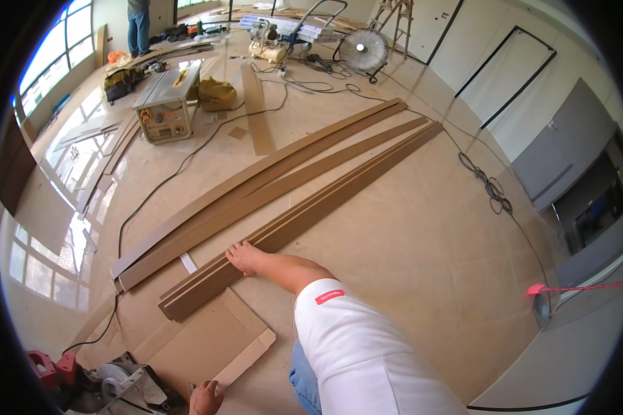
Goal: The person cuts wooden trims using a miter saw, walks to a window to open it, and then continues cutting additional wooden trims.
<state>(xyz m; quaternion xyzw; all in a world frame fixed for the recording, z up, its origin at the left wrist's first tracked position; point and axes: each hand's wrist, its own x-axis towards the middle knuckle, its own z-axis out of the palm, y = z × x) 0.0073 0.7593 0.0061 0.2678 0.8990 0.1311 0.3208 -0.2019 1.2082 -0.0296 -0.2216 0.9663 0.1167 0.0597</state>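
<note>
We rest our right hand (246,259), fingers flat, on the stacked brown boards (304,214) mid-frame; left hand (205,399) touches cardboard (208,342), lower left. Gripping a board seems next.

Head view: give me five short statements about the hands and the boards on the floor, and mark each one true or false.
1. The right hand rests on a stack of long brown boards lying on the floor. True.
2. The left hand grips the same stack of boards. False: it is down at the lower edge, by a flat piece of cardboard, well apart from the stack.
3. A table saw stands on the floor beyond the boards. True.
4. The round floor fan stands right beside the right hand. False: it is far off at the other end of the room.
5. The right arm wears a white sleeve. True.
</note>
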